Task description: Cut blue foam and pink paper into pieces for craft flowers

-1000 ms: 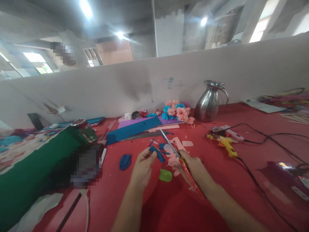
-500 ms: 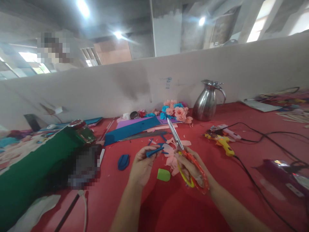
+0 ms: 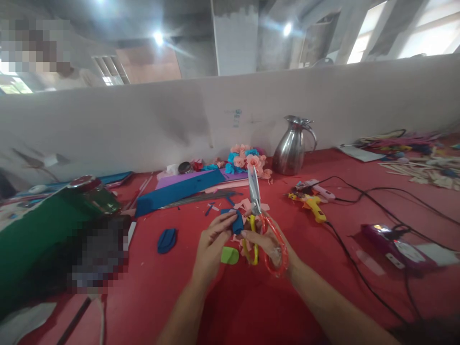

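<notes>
Scissors point(image 3: 259, 211) swung upright; right hand point(image 3: 268, 242) grips handles, left hand point(image 3: 212, 244) pinches blue foam piece point(image 3: 237, 221).

A long table point(image 3: 359, 306) covered in red cloth fills the lower view. Behind it a low, pale partition wall point(image 3: 108, 129) runs the full width, with a dark smudge point(image 3: 179, 120) near its middle. Above the partition rises a grey concrete ceiling point(image 3: 89, 12) with beams. 2 lamps glare there: 1 lamp point(image 3: 157, 37) left of a white square pillar point(image 3: 235, 40), the other lamp point(image 3: 286, 28) to its right. Daylight comes through windows at the upper right point(image 3: 362, 48) and far left point(image 3: 14, 85). An orange-brown panel point(image 3: 151, 64) stands beyond.
</notes>
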`<state>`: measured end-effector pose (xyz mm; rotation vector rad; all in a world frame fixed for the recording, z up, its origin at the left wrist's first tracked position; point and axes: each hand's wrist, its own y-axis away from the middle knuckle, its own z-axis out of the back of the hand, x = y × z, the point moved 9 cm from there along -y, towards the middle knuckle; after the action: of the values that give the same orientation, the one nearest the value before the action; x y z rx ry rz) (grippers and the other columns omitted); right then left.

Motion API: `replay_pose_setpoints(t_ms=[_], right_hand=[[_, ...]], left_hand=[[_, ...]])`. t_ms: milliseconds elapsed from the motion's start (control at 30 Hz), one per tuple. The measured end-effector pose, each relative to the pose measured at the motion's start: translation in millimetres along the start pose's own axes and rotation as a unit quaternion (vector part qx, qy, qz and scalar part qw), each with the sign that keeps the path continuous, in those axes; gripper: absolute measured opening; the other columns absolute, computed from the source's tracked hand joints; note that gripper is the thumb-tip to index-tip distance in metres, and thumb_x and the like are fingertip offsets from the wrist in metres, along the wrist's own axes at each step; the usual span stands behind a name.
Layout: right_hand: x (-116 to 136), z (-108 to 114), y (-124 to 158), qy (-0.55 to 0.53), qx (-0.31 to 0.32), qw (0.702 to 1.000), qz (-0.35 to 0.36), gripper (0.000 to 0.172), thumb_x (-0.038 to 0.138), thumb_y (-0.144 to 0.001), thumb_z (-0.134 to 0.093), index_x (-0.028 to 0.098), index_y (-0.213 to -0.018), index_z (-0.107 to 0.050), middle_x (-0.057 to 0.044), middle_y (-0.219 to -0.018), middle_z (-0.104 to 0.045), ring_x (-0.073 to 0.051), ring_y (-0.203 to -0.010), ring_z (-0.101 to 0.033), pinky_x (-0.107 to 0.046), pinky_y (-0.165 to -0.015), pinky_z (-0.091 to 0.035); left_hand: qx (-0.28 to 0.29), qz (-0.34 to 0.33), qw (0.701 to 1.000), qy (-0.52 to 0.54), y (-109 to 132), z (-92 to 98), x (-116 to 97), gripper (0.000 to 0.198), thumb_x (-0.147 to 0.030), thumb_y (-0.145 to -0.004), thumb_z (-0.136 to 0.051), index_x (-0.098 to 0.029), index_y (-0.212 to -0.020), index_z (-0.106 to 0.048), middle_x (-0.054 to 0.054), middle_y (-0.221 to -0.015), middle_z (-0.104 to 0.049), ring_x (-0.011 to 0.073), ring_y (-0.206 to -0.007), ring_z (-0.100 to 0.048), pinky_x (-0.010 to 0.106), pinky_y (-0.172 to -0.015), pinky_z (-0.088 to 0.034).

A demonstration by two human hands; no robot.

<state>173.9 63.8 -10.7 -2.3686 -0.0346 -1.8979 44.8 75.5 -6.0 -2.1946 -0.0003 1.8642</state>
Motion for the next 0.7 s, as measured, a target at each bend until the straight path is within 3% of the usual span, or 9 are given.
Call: replay_pose_setpoints(t_ms=[233,400,700], right_hand=[[0,2,-4,-0.069,-0.021,0.997,0.016,0.039,0.026,-0.064,-0.069,0.023,-0.096,-0.045,0.008,-0.066,-0.053,-0.009,-0.047,-0.053,-0.023,-0.045,-0.047],[1,4,-4,-0.031,-0.035,0.999,0.02,0.03,0.025,-0.067,-0.066,0.023,-0.088,-0.044,0.008,-0.063,-0.052,-0.009,-0.045,-0.051,-0.023,-0.046,-0.048],[10,6,-2,-0.025,-0.077,0.996,0.025,0.04,0.024,-0.06,-0.068,0.023,-0.093,-0.044,0.008,-0.066,-0.051,-0.01,-0.054,-0.053,-0.025,-0.054,-0.048]], left_hand=[[-0.005,0.041,0.999,-0.007,0,-2.4,4,0.031,-0.025,-0.072,-0.066,-0.021,-0.102,-0.072,0.011,-0.125,-0.058,0.0288,-0.117,-0.051,0.036,-0.097,-0.042],[-0.011,0.066,0.998,0.015,1,-4.9,9,0.033,-0.025,-0.069,-0.069,-0.02,-0.101,-0.072,0.012,-0.12,-0.062,0.0291,-0.113,-0.055,0.036,-0.095,-0.043],[-0.016,0.044,0.998,-0.035,1,-8.6,2,0.029,-0.027,-0.071,-0.068,-0.022,-0.099,-0.073,0.011,-0.117,-0.061,0.0274,-0.111,-0.055,0.034,-0.091,-0.046]])
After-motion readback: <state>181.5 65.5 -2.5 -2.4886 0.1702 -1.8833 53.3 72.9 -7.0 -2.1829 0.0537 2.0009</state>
